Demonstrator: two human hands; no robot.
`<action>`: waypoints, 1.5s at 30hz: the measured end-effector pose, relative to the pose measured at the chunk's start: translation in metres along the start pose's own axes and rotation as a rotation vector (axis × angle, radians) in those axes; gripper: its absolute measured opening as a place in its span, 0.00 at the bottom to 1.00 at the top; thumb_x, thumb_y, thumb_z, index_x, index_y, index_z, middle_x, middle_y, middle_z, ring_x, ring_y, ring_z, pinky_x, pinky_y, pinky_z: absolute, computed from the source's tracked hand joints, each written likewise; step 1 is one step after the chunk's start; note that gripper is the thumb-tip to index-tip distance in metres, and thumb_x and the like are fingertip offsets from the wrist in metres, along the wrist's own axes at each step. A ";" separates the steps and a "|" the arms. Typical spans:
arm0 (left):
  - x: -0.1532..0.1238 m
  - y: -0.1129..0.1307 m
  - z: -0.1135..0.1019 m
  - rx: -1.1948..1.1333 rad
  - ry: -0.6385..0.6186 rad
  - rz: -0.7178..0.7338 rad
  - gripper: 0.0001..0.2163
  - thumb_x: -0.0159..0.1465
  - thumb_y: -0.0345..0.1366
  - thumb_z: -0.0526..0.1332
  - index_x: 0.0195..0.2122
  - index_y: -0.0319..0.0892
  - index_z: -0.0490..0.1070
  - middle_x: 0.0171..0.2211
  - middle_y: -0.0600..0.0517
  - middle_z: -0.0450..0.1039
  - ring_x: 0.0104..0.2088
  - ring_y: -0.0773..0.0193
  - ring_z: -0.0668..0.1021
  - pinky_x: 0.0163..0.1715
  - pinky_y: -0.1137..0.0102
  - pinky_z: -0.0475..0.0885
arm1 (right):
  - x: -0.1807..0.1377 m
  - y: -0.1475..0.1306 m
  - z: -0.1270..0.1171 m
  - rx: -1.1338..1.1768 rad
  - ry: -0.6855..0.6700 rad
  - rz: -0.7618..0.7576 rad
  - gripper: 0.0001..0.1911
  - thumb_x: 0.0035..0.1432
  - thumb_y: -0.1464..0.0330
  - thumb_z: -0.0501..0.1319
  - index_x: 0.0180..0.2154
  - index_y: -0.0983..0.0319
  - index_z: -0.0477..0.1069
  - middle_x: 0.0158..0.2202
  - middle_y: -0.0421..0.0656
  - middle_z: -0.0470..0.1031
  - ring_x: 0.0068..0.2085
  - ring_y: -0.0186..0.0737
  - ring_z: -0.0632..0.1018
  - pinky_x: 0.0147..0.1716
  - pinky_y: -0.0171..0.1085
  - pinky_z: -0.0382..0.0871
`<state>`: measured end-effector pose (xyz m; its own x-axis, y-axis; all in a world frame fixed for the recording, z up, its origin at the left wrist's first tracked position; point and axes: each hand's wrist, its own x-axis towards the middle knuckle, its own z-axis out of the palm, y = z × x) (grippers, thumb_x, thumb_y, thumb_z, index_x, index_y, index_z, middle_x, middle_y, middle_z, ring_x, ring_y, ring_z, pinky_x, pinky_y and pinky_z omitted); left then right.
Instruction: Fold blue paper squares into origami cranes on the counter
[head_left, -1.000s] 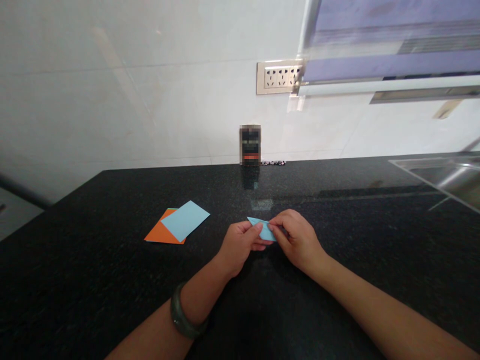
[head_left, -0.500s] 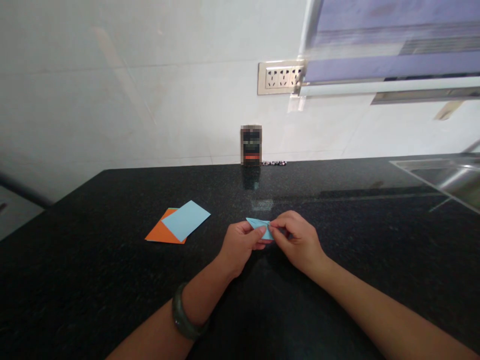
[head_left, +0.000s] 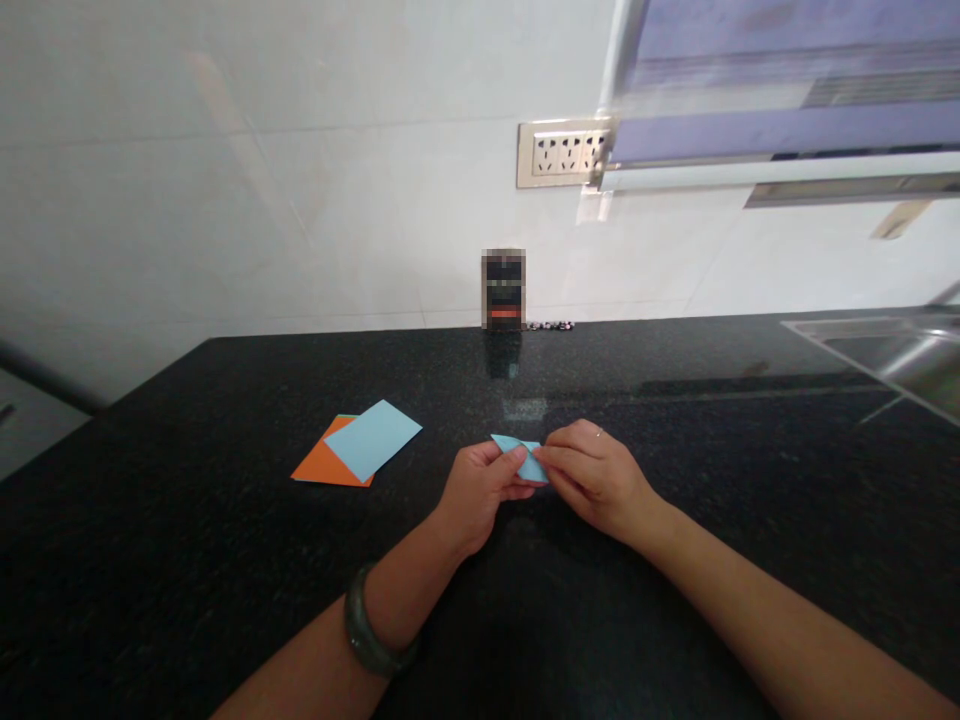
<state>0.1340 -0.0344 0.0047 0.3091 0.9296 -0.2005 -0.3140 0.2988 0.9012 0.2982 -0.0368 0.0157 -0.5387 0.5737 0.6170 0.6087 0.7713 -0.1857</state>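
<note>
With left hand [head_left: 480, 490], half closed, clasps one folded light-blue paper [head_left: 532, 468]; with right hand [head_left: 598, 475], nearly closed, pinches its 3 o'clock end, hiding part of that edge. At 9 o'clock, on one black counter [head_left: 225, 580]: one flat blue sheet [head_left: 376, 440], partly covering one orange sheet [head_left: 322, 466]. At 12: one pixelated upright object [head_left: 504, 288], beside one beaded strand [head_left: 553, 326]. At 2: one sink [head_left: 911, 360].

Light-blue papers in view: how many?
2: a folded paper in the left hand, right hand at its edge; a flat sheet partly over the orange paper. More may be hidden beneath.
</note>
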 end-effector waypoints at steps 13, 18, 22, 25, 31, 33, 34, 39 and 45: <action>0.001 0.002 0.001 -0.032 0.062 -0.010 0.11 0.51 0.40 0.64 0.25 0.35 0.71 0.21 0.52 0.73 0.22 0.69 0.75 0.21 0.76 0.70 | 0.000 0.001 -0.001 0.047 -0.059 -0.029 0.13 0.58 0.75 0.49 0.40 0.63 0.70 0.34 0.47 0.71 0.36 0.40 0.69 0.34 0.39 0.65; 0.002 0.002 0.000 0.038 0.060 0.017 0.11 0.51 0.40 0.64 0.29 0.35 0.73 0.24 0.50 0.75 0.24 0.69 0.75 0.23 0.77 0.70 | 0.001 -0.001 0.002 0.329 0.117 0.340 0.09 0.59 0.70 0.51 0.32 0.62 0.69 0.31 0.44 0.70 0.34 0.37 0.71 0.33 0.36 0.66; 0.002 0.002 0.002 0.054 0.075 0.060 0.11 0.51 0.40 0.64 0.29 0.36 0.73 0.24 0.51 0.74 0.25 0.69 0.75 0.24 0.76 0.71 | 0.002 -0.002 0.003 0.491 0.047 0.637 0.12 0.58 0.63 0.52 0.29 0.63 0.68 0.25 0.41 0.68 0.27 0.34 0.69 0.26 0.33 0.64; 0.002 0.002 0.002 0.099 0.086 0.089 0.11 0.51 0.39 0.64 0.29 0.36 0.73 0.25 0.52 0.74 0.25 0.70 0.75 0.25 0.76 0.71 | 0.003 -0.005 0.005 0.607 -0.042 0.701 0.12 0.55 0.62 0.55 0.27 0.64 0.68 0.22 0.38 0.65 0.22 0.31 0.66 0.21 0.31 0.60; 0.002 0.001 0.003 0.175 0.097 0.125 0.10 0.51 0.39 0.64 0.28 0.36 0.72 0.25 0.53 0.73 0.26 0.70 0.74 0.25 0.75 0.71 | 0.003 -0.005 0.009 0.694 -0.056 0.740 0.10 0.53 0.63 0.56 0.27 0.63 0.67 0.21 0.37 0.64 0.20 0.28 0.64 0.19 0.30 0.59; 0.003 0.001 0.003 0.180 0.105 0.126 0.10 0.50 0.39 0.65 0.28 0.37 0.72 0.23 0.53 0.72 0.24 0.71 0.73 0.25 0.75 0.70 | 0.002 -0.005 0.009 0.683 -0.062 0.740 0.10 0.53 0.63 0.56 0.27 0.63 0.67 0.21 0.37 0.64 0.20 0.29 0.64 0.18 0.29 0.58; 0.003 0.001 0.003 0.186 0.114 0.125 0.10 0.49 0.38 0.65 0.27 0.37 0.72 0.22 0.54 0.72 0.24 0.71 0.73 0.25 0.75 0.70 | 0.002 -0.004 0.010 0.676 -0.063 0.739 0.09 0.53 0.64 0.56 0.26 0.63 0.67 0.21 0.37 0.64 0.20 0.29 0.64 0.19 0.29 0.58; 0.003 0.001 0.003 0.201 0.148 0.139 0.09 0.48 0.36 0.66 0.26 0.36 0.73 0.21 0.53 0.72 0.22 0.71 0.72 0.24 0.76 0.68 | 0.002 -0.005 0.008 0.696 -0.062 0.729 0.09 0.52 0.64 0.57 0.27 0.63 0.67 0.22 0.38 0.65 0.21 0.29 0.64 0.19 0.30 0.58; 0.001 0.002 0.004 0.075 0.088 0.112 0.09 0.50 0.38 0.64 0.26 0.36 0.74 0.22 0.52 0.73 0.24 0.69 0.73 0.25 0.75 0.69 | 0.002 -0.004 0.002 0.810 -0.083 0.719 0.10 0.54 0.64 0.56 0.28 0.64 0.69 0.22 0.39 0.66 0.22 0.30 0.65 0.21 0.31 0.60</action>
<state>0.1375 -0.0339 0.0085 0.1951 0.9725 -0.1274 -0.2733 0.1786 0.9452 0.2931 -0.0384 0.0164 -0.2656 0.9573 0.1142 0.2489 0.1826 -0.9512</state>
